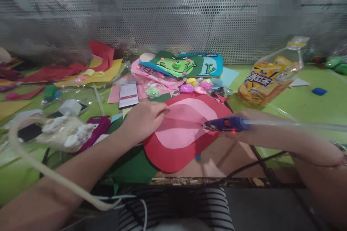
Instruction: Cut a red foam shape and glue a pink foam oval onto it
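My right hand (238, 131) is wrapped round a purple hot glue gun (230, 124); a clear glue stick (273, 124) sticks out of its back and a red light glows on it. The gun's nozzle points left, over a pink paper piece (177, 126). That piece lies on a larger red paper shape (173, 160) with rounded edges. At the upper left edge of the papers is my left hand (149, 117), fingers pressed together at the rim; whether they pinch the paper is hard to see.
A tilted drink bottle (267, 74) is at the right. Behind the papers lie a decorated green-and-blue card (184, 65) and bagged coloured clay (193, 86). A lit phone (128, 95) and a purple case (94, 133) sit left. A black cable (252, 166) crosses the front edge.
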Tool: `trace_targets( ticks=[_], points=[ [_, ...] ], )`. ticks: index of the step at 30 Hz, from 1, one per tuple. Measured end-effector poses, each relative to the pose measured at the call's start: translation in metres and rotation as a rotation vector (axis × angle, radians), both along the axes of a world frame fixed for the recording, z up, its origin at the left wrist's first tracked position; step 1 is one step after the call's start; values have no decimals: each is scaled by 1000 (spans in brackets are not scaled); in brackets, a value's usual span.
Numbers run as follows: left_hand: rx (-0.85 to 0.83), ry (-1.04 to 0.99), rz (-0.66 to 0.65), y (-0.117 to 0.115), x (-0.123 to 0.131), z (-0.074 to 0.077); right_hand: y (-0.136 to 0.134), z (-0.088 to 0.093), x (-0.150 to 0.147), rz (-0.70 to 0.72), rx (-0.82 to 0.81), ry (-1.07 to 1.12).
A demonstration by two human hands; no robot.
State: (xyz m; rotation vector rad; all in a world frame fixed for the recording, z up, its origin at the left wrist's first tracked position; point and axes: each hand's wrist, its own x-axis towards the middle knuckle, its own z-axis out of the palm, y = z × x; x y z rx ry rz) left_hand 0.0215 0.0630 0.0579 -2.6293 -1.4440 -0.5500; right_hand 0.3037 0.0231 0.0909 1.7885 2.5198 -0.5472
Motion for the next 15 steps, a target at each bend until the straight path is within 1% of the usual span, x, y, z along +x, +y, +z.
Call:
trace_targets(
  ticks=[3, 5, 8, 11, 15],
  points=[
    [-9, 10, 15, 0, 1, 0, 0, 4, -2, -3, -15, -57],
    [-16, 8, 14, -1, 1, 1, 0, 4, 0, 14, 0, -32],
    [-15, 6, 5, -1, 1, 0, 2, -1, 9, -2, -13, -21],
    [-14, 5, 3, -1, 0, -1, 3, -7, 18, -32, -5, -64],
    [-23, 7, 15, 0, 0, -1, 4, -8, 19, -16, 5, -85]
  ],
)
